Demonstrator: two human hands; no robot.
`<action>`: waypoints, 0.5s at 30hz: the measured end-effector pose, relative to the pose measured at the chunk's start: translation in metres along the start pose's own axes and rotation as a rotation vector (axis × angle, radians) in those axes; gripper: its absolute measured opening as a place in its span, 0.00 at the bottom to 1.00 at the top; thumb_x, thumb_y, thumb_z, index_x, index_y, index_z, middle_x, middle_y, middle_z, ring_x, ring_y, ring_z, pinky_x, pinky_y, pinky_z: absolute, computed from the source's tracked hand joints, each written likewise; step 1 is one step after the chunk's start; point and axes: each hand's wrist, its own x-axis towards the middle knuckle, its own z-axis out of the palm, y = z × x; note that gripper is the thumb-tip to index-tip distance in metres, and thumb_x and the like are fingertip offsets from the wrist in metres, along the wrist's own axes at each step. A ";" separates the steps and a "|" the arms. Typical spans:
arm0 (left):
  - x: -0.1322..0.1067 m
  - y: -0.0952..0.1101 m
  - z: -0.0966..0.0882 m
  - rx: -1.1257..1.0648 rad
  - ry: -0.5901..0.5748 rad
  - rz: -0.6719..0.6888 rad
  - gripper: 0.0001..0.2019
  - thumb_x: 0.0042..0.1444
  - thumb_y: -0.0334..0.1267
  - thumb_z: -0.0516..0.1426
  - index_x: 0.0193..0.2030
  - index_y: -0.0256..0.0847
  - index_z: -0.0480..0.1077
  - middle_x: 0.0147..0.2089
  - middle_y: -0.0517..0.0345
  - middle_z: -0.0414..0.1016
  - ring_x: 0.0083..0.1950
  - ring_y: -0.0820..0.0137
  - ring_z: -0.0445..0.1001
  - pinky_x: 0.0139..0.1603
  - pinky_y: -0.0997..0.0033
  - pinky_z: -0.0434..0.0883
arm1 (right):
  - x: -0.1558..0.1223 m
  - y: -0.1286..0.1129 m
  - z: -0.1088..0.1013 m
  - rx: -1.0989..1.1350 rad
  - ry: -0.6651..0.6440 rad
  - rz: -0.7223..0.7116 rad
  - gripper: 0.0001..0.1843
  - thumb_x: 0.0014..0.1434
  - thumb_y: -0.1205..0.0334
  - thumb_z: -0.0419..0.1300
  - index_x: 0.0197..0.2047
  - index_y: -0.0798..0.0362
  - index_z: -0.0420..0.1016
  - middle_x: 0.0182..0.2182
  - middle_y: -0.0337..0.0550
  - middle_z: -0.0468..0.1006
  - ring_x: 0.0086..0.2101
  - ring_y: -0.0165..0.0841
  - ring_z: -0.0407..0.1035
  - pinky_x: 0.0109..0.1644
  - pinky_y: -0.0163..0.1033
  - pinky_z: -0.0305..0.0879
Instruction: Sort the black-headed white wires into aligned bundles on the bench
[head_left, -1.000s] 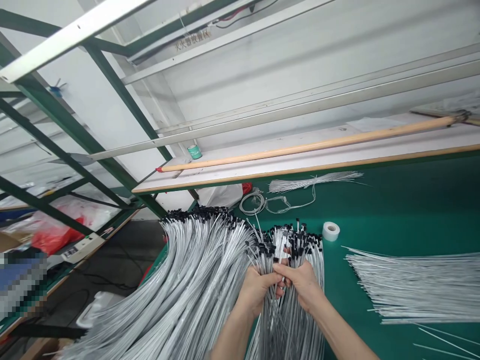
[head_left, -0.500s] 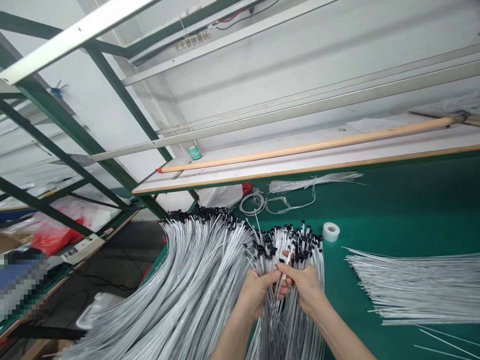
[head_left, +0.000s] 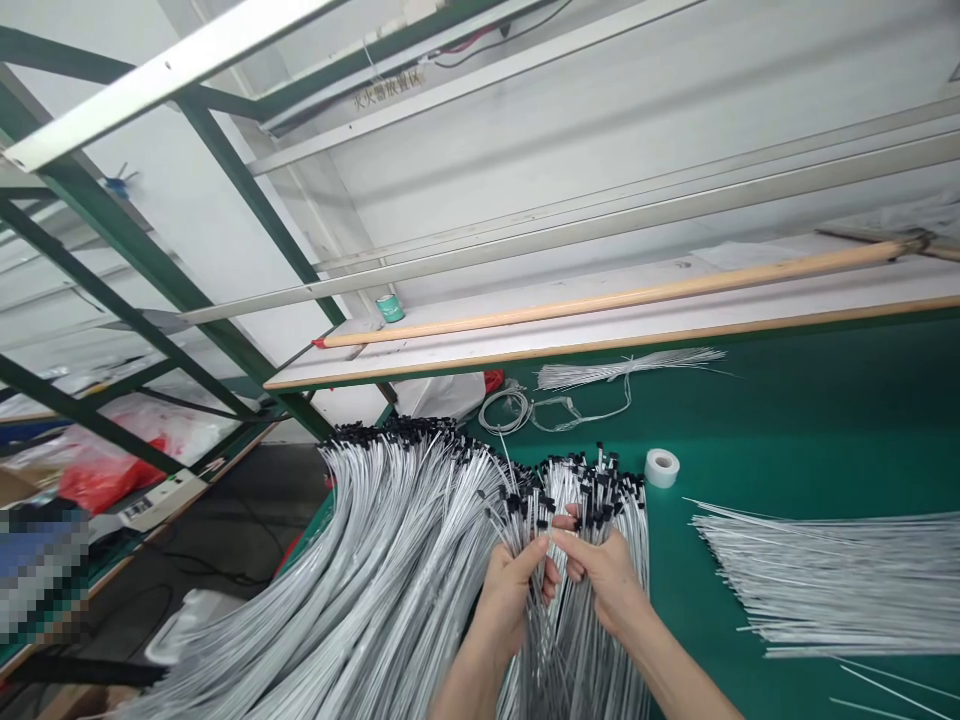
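A thick bundle of grey wires with black end caps [head_left: 577,500] stands up from the green table [head_left: 810,420] in front of me. My left hand [head_left: 510,590] is wrapped round the left side of this bundle just below the caps. My right hand [head_left: 607,580] grips the right side, thumb and fingers pinched on a few strands. The two hands touch at the middle. To the left a much larger pile of the same capped wires [head_left: 375,560] fans out over the table's edge.
A flat spread of bare grey wires [head_left: 832,580] lies at the right. A white tape roll [head_left: 661,466] sits behind the bundle. A coiled white cable [head_left: 510,408] and a tied wire bunch [head_left: 630,365] lie further back. A wooden pole [head_left: 615,295] rests on the shelf; green racking stands left.
Both hands have shifted slightly downward on the bundle and my fingers have regripped the strands. Everything else stays in place.
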 end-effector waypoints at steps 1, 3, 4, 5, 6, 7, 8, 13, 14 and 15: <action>0.001 -0.001 0.000 -0.005 -0.012 0.012 0.15 0.44 0.46 0.60 0.19 0.34 0.68 0.15 0.60 0.65 0.15 0.79 0.60 0.17 0.78 0.56 | 0.000 0.001 0.002 0.001 -0.009 0.017 0.20 0.38 0.57 0.69 0.32 0.54 0.68 0.12 0.29 0.64 0.13 0.26 0.56 0.16 0.33 0.55; 0.001 -0.003 0.000 -0.018 -0.021 0.016 0.14 0.43 0.45 0.61 0.21 0.34 0.69 0.15 0.60 0.67 0.15 0.79 0.60 0.17 0.78 0.56 | 0.000 0.001 0.005 0.017 -0.016 0.052 0.19 0.37 0.55 0.69 0.30 0.54 0.68 0.10 0.28 0.60 0.11 0.28 0.57 0.14 0.35 0.56; 0.002 -0.003 0.000 -0.021 -0.022 0.009 0.14 0.43 0.44 0.61 0.21 0.34 0.69 0.16 0.59 0.67 0.15 0.79 0.60 0.17 0.78 0.55 | 0.000 0.001 0.006 0.024 -0.007 0.064 0.19 0.36 0.55 0.69 0.30 0.54 0.68 0.09 0.27 0.59 0.11 0.29 0.57 0.14 0.36 0.57; 0.002 -0.003 0.001 -0.021 -0.021 0.001 0.14 0.43 0.44 0.61 0.21 0.34 0.68 0.16 0.59 0.68 0.15 0.79 0.60 0.17 0.78 0.56 | -0.001 0.001 0.007 0.025 0.010 0.072 0.19 0.36 0.54 0.69 0.30 0.54 0.69 0.08 0.27 0.58 0.10 0.29 0.56 0.13 0.36 0.57; 0.001 -0.002 0.001 -0.018 -0.020 -0.006 0.14 0.43 0.44 0.61 0.21 0.34 0.68 0.16 0.58 0.68 0.15 0.79 0.60 0.17 0.78 0.56 | -0.001 0.001 0.008 0.023 0.029 0.079 0.20 0.36 0.54 0.69 0.30 0.54 0.69 0.08 0.27 0.58 0.10 0.30 0.56 0.13 0.36 0.57; 0.001 -0.001 0.002 -0.015 -0.018 -0.012 0.14 0.42 0.44 0.61 0.21 0.34 0.68 0.17 0.58 0.69 0.15 0.78 0.61 0.17 0.78 0.56 | -0.001 0.001 0.008 0.020 0.048 0.087 0.20 0.35 0.54 0.69 0.31 0.54 0.69 0.07 0.28 0.58 0.10 0.30 0.56 0.12 0.37 0.57; 0.001 0.000 0.002 -0.011 -0.014 -0.016 0.13 0.42 0.44 0.61 0.22 0.34 0.68 0.17 0.57 0.69 0.15 0.78 0.61 0.17 0.77 0.56 | -0.001 0.000 0.008 0.018 0.065 0.095 0.21 0.35 0.54 0.69 0.32 0.55 0.70 0.07 0.28 0.58 0.10 0.30 0.56 0.12 0.37 0.57; -0.001 0.000 0.004 0.002 0.000 0.005 0.13 0.43 0.44 0.61 0.23 0.33 0.69 0.20 0.55 0.72 0.16 0.77 0.63 0.17 0.77 0.57 | -0.002 -0.002 0.006 0.034 0.095 0.094 0.25 0.35 0.56 0.69 0.37 0.56 0.69 0.07 0.26 0.57 0.11 0.29 0.54 0.11 0.36 0.57; -0.002 -0.001 0.004 0.003 0.005 0.008 0.13 0.43 0.44 0.61 0.24 0.33 0.69 0.20 0.55 0.72 0.16 0.77 0.63 0.17 0.77 0.57 | -0.002 -0.002 0.005 0.044 0.088 0.094 0.25 0.35 0.56 0.69 0.37 0.56 0.69 0.07 0.26 0.57 0.11 0.28 0.53 0.12 0.36 0.57; -0.002 -0.003 0.004 0.005 0.014 0.012 0.13 0.43 0.44 0.61 0.24 0.34 0.69 0.20 0.55 0.72 0.17 0.77 0.64 0.17 0.78 0.57 | -0.002 -0.001 0.004 0.053 0.082 0.097 0.24 0.36 0.57 0.69 0.37 0.55 0.69 0.07 0.26 0.56 0.12 0.29 0.54 0.12 0.36 0.57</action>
